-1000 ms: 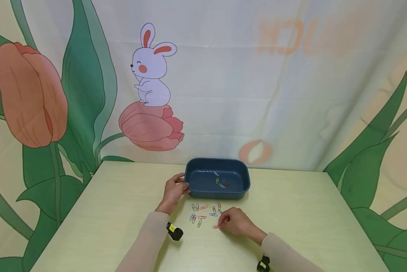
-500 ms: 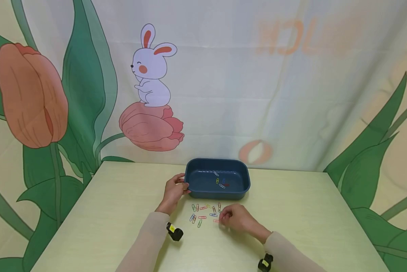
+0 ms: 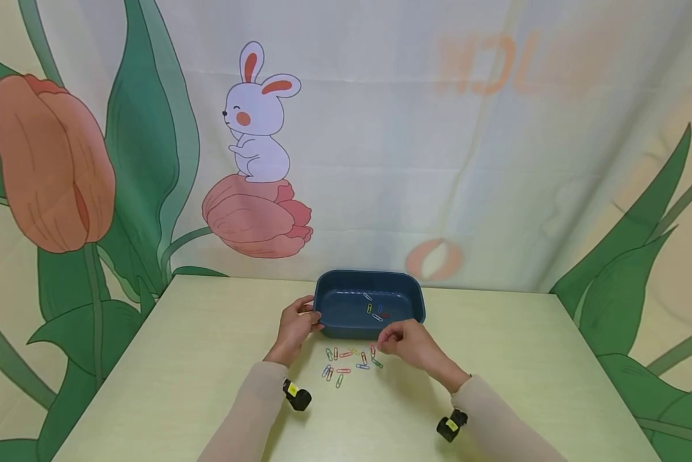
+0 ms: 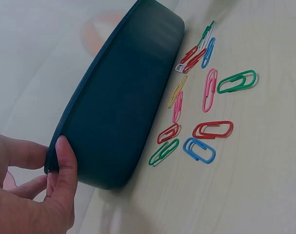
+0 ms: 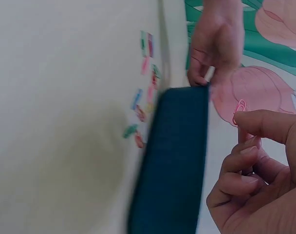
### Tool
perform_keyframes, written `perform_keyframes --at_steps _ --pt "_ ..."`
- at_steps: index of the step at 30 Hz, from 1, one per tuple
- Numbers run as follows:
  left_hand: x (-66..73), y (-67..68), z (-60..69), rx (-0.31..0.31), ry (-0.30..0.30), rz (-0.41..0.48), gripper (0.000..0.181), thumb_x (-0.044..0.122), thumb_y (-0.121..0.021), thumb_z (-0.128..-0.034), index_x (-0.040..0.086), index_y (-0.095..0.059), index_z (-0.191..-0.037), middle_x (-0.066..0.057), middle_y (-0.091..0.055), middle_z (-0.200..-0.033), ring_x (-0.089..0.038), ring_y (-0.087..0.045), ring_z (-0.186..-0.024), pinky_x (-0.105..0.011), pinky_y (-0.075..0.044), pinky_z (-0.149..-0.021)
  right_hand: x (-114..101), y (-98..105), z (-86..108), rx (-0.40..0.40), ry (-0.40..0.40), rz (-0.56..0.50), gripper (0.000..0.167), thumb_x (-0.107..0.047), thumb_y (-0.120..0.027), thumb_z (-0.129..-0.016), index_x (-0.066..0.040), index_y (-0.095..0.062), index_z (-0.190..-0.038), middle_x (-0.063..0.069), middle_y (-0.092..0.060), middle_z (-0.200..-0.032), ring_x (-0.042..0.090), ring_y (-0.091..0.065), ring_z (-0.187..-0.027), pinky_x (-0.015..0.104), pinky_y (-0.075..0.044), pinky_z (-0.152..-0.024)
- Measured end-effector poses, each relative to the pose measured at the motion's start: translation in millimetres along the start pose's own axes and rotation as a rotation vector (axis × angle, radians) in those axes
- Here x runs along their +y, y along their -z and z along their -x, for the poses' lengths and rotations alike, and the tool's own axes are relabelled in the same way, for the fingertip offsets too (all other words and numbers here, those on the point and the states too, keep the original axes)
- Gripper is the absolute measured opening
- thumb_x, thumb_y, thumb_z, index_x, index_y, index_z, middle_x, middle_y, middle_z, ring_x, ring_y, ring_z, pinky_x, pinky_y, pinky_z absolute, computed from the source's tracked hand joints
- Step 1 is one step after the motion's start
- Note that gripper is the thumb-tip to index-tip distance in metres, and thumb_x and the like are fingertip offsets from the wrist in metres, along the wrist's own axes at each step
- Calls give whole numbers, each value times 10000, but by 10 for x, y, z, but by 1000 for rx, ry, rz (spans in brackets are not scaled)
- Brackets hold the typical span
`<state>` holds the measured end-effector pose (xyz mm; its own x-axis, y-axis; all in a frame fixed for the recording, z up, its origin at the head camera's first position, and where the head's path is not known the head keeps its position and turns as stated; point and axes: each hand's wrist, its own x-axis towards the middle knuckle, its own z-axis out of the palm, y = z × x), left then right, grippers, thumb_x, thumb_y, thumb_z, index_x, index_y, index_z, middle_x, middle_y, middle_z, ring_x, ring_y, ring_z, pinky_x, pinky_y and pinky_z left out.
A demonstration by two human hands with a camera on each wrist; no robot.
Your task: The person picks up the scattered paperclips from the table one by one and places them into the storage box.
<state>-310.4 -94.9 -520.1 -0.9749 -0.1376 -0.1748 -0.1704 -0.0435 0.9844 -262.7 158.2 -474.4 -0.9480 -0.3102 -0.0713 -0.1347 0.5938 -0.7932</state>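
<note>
A dark blue bin point(image 3: 346, 330) stands at the table's back, with several paper clips inside, among them a yellow one point(image 3: 370, 308). At its left end the left hand point(image 3: 294, 327) grips the rim; the left wrist view shows the thumb point(image 4: 66, 161) on the outer wall. Between thumb and finger the right hand point(image 3: 412, 346) pinches a pink paper clip point(image 5: 240, 111), just off the bin's front right side. Several coloured clips lie on the table before the bin, including a green one point(image 4: 238, 81) and a blue one point(image 4: 199, 150).
The pale wooden table point(image 3: 207, 359) runs up to a hanging cloth point(image 3: 380, 160) printed with tulips and a rabbit. A small black camera is strapped to each wrist, the left one point(image 3: 297, 395) resting low near the table.
The right hand has lifted the pink clip from the table's front right part of the group and moved up toward the bin. The left hand and bin have stayed in place.
</note>
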Motion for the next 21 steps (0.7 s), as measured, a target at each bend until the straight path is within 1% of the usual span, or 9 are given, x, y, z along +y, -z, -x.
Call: perform_keyframes --at_steps 3,6,11,17,21 --pt "-6 2 1 0 5 0 506 -22 -568 -919 41 -497 -1415 -133 -479 -1103 -272 -634 -862 -266 -600 -734 -51 64 -55 28 -18 -10 76 -93 -708 -873 -125 -735 -810 -19 -616 -718 134 -494 -659 248 -419 -584" --pt "-3 2 4 2 6 2 508 -23 -570 -917 42 -497 -1415 -131 -477 -1098 -249 -626 -837 -283 -604 -746 -110 116 -109 58 -46 -11 69 -113 -724 -867 -140 -734 -804 -14 -615 -725 145 -501 -670 254 -413 -579" --pt "8 4 16 3 0 2 511 -28 -569 -914 33 -495 -1415 -125 -470 -1081 -216 -611 -805 -289 -606 -741 -179 174 -190 77 -71 -24 44 -160 -743 -862 -155 -731 -821 9 -628 -726 166 -506 -671 272 -410 -584" --pt "12 0 24 6 -7 -1 511 -30 -568 -911 28 -495 -1414 -119 -467 -1066 -223 -611 -810 -289 -607 -738 -180 182 -292 90 -63 -34 41 -181 -738 -867 -155 -726 -837 46 -651 -756 178 -532 -699 279 -423 -612" --pt "8 -2 21 8 -9 -2 508 -36 -568 -909 22 -498 -1409 -122 -466 -1063 -216 -608 -798 -284 -605 -727 -160 162 -351 99 -76 -50 42 -186 -739 -868 -157 -726 -841 61 -661 -777 220 -563 -735 284 -444 -644"
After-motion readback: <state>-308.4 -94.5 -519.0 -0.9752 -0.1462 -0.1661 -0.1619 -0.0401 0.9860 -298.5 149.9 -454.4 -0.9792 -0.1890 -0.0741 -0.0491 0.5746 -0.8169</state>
